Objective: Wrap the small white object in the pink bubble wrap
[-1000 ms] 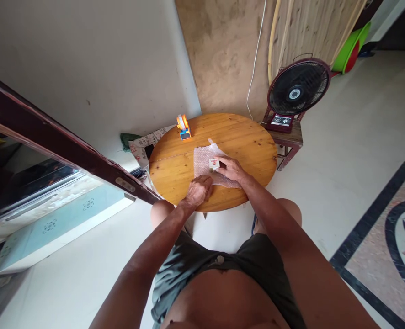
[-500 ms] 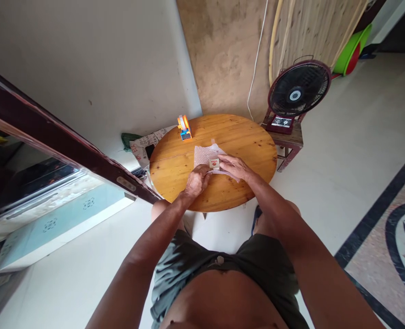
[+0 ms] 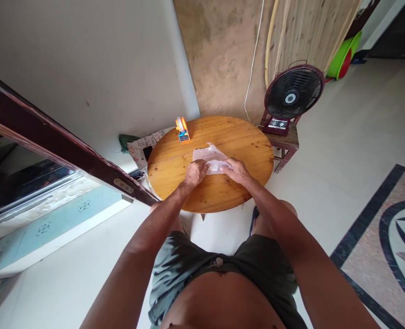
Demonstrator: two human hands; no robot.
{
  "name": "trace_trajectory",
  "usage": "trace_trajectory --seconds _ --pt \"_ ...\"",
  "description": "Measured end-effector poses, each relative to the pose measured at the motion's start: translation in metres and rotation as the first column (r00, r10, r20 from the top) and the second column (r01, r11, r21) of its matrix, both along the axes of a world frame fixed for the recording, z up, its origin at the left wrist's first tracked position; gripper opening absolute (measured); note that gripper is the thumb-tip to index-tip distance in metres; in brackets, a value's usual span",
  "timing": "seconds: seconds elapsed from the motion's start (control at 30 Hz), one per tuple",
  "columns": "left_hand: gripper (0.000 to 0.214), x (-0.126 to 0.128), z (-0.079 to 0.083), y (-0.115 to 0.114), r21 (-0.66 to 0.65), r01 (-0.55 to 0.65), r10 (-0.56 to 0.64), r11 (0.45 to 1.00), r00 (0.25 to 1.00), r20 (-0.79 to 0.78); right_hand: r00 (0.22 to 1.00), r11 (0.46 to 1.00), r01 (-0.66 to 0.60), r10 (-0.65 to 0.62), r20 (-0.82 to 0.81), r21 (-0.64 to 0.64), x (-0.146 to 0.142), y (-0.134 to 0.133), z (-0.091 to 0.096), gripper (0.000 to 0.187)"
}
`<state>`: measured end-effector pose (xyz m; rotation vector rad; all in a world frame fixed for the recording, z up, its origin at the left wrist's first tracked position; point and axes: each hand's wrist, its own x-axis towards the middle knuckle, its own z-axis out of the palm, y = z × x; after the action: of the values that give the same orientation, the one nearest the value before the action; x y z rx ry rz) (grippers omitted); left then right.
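Observation:
A sheet of clear bubble wrap point(image 3: 202, 154) lies on the round wooden table point(image 3: 240, 137), its near part folded over. Under that fold sits a small pale box, which shows only faintly through the plastic. My left hand point(image 3: 196, 173) is closed on the fold's left end, fingers curled and thumb toward the middle. At the right end my right hand point(image 3: 237, 171) pinches the plastic between thumb and fingers. Farther back on the table stands an orange and blue tape dispenser point(image 3: 182, 129).
A dark red fan point(image 3: 293, 96) stands on a wooden chair point(image 3: 286, 141) right of the table. Printed sacking point(image 3: 139, 148) lies at the table's left, near a dark door frame point(image 3: 86, 151). A white cord point(image 3: 253, 64) hangs along the wall behind.
The near part of the bubble wrap has been folded over the small box, covering it. My right hand has gone from lying beside the box to gripping the fold.

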<state>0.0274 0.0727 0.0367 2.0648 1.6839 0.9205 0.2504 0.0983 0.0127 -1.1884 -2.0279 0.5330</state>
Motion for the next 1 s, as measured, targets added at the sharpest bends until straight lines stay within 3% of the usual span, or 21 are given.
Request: trace_trajectory --seconds 0.27,0.6,0.7,0.8,0.9,1.0 --pt "0.023 -0.009 0.004 0.019 -0.106 -0.039 0.05 0.994 0.993 0.103 0.987 0.989 0.143 -0.14 0.078 -0.042 -0.005 0.009 0.006 0.021" --pt "0.022 -0.012 0.0 0.036 -0.11 -0.069 0.06 0.991 0.994 -0.088 0.945 0.967 0.229 -0.193 0.266 -0.11 -0.005 0.015 0.008 0.02" --pt "0.03 -0.008 0.009 0.023 0.043 -0.054 0.061 0.998 0.979 -0.192 0.949 0.967 0.225 -0.189 0.251 -0.122 -0.006 0.016 0.007 0.02" --pt "0.038 0.003 0.016 -0.004 0.256 0.128 -0.029 0.958 0.934 -0.356 0.948 0.968 0.224 -0.19 0.254 -0.115 -0.006 0.016 0.006 0.021" --pt "0.042 0.016 0.01 -0.029 0.204 0.345 -0.203 0.916 0.838 -0.507 0.945 0.97 0.223 -0.19 0.266 -0.098 -0.007 0.016 0.005 0.019" --pt "0.053 0.022 -0.006 -0.037 0.125 0.35 -0.232 0.928 0.808 -0.541 0.942 0.969 0.23 -0.198 0.272 -0.089 -0.008 0.014 0.006 0.019"
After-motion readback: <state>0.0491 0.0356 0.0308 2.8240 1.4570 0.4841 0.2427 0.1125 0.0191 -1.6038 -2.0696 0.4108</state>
